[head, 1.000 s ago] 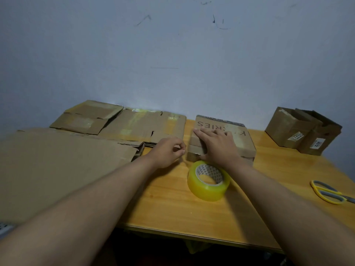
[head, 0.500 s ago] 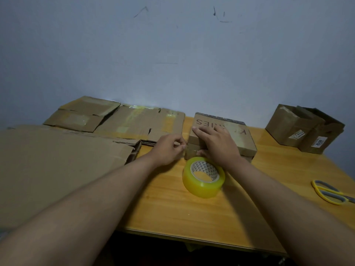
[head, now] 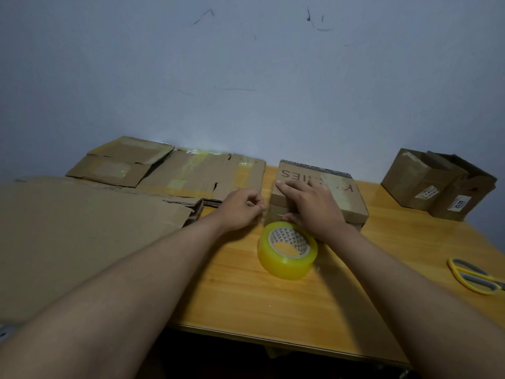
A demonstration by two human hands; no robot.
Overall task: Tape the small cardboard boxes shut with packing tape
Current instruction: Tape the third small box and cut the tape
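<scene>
Right hand (head: 311, 206): lay flat on top of the small cardboard box (head: 347, 199), fingers straight, thumb against its near side.
Left hand (head: 240, 207): fingers curled, just left of the box; whether it pinched anything, I cannot tell.
Packing tape (head: 287, 253): stood on the surface (head: 273, 296) just nearer than both hands.
Scissors (head: 474, 274): well right of the right hand.
</scene>
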